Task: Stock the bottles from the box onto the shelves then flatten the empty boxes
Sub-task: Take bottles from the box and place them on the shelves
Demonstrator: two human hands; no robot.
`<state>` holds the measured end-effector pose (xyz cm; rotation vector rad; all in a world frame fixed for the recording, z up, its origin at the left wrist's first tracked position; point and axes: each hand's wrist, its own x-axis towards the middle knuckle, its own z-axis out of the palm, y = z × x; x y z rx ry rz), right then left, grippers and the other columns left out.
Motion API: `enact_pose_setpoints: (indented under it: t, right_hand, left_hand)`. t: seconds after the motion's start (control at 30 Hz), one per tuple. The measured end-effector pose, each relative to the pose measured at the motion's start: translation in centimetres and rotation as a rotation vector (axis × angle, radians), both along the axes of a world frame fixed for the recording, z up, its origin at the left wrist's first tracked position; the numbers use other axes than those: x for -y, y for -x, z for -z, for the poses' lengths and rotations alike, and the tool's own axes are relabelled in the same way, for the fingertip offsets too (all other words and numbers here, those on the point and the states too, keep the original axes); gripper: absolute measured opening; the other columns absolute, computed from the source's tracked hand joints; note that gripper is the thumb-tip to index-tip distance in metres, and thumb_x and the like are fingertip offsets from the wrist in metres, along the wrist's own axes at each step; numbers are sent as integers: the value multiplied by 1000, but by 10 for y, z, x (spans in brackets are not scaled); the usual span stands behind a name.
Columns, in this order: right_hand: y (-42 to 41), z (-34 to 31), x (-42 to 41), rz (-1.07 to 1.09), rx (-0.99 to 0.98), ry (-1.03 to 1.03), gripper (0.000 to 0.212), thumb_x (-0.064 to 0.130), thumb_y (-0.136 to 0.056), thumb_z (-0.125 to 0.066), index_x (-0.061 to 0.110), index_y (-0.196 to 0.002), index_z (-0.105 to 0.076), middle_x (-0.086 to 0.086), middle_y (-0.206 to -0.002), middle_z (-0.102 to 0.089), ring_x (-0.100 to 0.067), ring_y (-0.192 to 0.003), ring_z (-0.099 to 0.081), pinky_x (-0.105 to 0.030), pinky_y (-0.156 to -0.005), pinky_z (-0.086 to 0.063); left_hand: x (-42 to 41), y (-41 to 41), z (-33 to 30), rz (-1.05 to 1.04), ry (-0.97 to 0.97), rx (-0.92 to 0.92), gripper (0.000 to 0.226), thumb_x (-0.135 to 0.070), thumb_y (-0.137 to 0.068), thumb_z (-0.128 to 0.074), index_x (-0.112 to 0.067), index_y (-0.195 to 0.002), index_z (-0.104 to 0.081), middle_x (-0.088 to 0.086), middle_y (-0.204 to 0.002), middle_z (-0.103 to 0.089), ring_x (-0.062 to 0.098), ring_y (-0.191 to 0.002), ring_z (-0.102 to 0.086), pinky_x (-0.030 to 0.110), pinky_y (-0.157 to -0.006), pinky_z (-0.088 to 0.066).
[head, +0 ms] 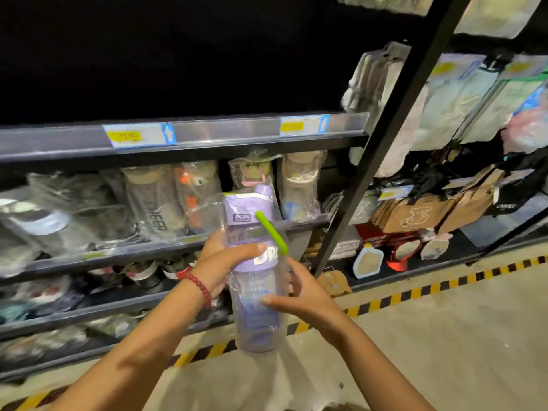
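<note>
A purple water bottle [255, 295] in a clear plastic bag, with a purple lid and a green strap, is held upright in front of the shelves. My left hand [225, 262], with a red bead bracelet on the wrist, grips its upper body. Around the lower part my right hand [299, 295] holds it from the right side. Behind it the middle shelf [124, 253] carries several bagged bottles [154, 200] standing in a row. No box is in view.
The upper shelf rail [225, 133] bears yellow price labels, and the space above it is dark. A black upright post [382, 137] splits the rack. Bags and pouches [415, 212] fill the right section. Yellow-black hazard tape [415, 292] lines the concrete floor.
</note>
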<state>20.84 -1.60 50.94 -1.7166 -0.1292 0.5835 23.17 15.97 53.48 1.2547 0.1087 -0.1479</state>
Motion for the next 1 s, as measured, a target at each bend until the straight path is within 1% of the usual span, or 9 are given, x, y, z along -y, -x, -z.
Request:
enact_pose_setpoints:
  t: [0.17,0.27,0.33,0.43,0.5,0.57,0.73,0.87,1.0]
  right_hand:
    - [-17,-9,-17,-16,102,-15,59,6,-71,-81,32,-115,-52,16,-109,-65,5,-101,-62,-12,-79,-49]
    - [-33,-1,-10,5,104,-7,54,-1,-73,-76,34,-105,-51,19,-98,-65,11,-90,-63,-6,-69,-47]
    - [-46,6,1,13,99,-10,55,-3,-73,-74,33,-106,-51,17,-99,-67,8,-91,-64,-9,-69,-49]
    - [-69,17,28,43,72,-46,54,-12,-75,-68,30,-106,-53,19,-90,-71,6,-86,-66,-10,-65,-50]
    - [-81,30,51,62,60,-67,55,-7,-75,-71,29,-112,-53,15,-95,-72,-2,-91,-67,-14,-68,-52]
    - [-88,48,73,75,57,-69,63,4,-70,-76,26,-124,-50,7,-112,-68,-12,-105,-64,-24,-80,-54]
    - [-100,85,105,173,72,-71,66,18,-59,-81,29,-118,-54,11,-116,-65,-7,-111,-60,-27,-89,-51]
    - [-111,102,115,232,74,-106,68,17,-54,-78,29,-116,-52,14,-112,-65,2,-104,-61,-12,-78,-50]
    - [-110,115,125,259,63,-114,72,17,-55,-78,28,-120,-49,16,-113,-65,3,-106,-60,-11,-77,-50]
  left_hand:
    - [6,-12,3,-51,5,31,42,-3,-57,-72,-18,-96,-64,4,-86,-74,20,-82,-71,30,-71,-57]
    - [14,-26,10,-66,-13,12,46,-5,-57,-74,-19,-99,-63,4,-89,-74,20,-85,-71,30,-74,-57]
    - [16,-38,21,-58,-44,-7,59,-12,-54,-82,-17,-108,-61,5,-101,-73,20,-95,-69,34,-84,-55]
    - [17,-52,39,-88,-124,-74,101,-45,-34,-92,-19,-124,-54,4,-119,-66,20,-111,-62,40,-96,-48]
    - [19,-58,50,-133,-169,-95,92,-52,-37,-89,-25,-119,-56,-3,-112,-69,10,-104,-65,35,-91,-50]
    - [24,-65,60,-247,-204,-96,61,-42,-57,-81,-26,-112,-60,-8,-107,-71,4,-100,-65,33,-93,-49]
    - [49,-91,76,-493,-306,-16,32,-9,-76,-73,-12,-105,-61,7,-109,-66,14,-103,-64,17,-82,-53]
    - [79,-117,81,-410,-384,62,35,1,-76,-71,-14,-104,-58,9,-113,-63,19,-108,-61,14,-81,-52]
    - [105,-147,85,-348,-428,76,56,-3,-80,-69,-12,-130,-47,6,-134,-52,15,-125,-49,29,-102,-42]
